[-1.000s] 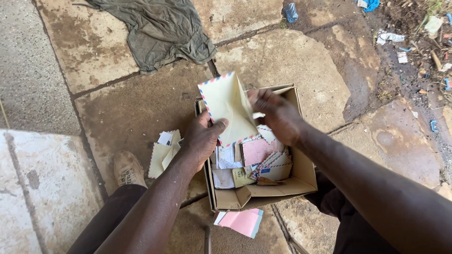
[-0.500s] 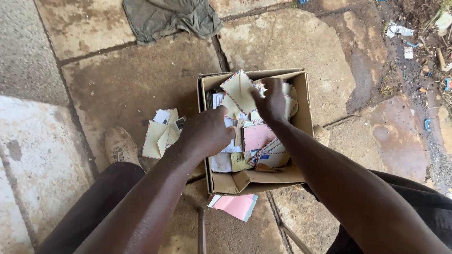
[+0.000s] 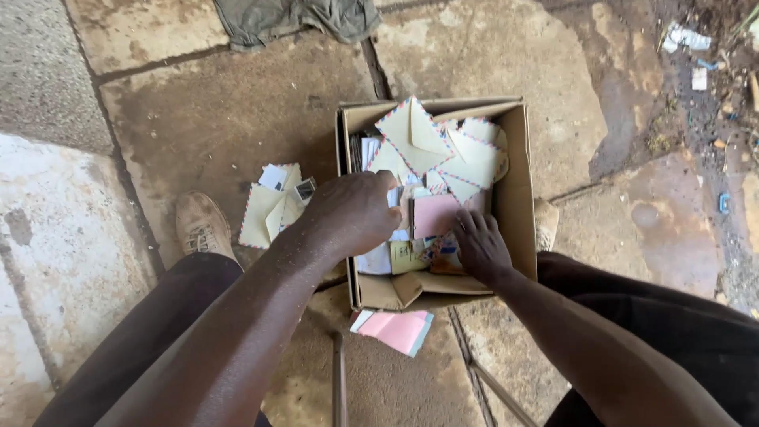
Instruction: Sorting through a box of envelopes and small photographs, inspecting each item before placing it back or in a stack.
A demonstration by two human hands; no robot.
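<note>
An open cardboard box stands on the stone floor between my feet. It holds cream envelopes with striped edges, a pink envelope and mixed small cards. My left hand reaches over the box's left wall with its fingers curled down among the papers; the fingertips are hidden. At the near right of the box, my right hand lies flat with fingers spread on the papers, gripping nothing.
A loose pile of cream envelopes lies on the floor left of the box, beside my left shoe. Pink envelopes lie in front of the box. An olive cloth lies further away, with litter at the right.
My right hand let go of the cream envelope it held up; that envelope now rests in the far part of the box. Both hands have dropped onto the papers.
</note>
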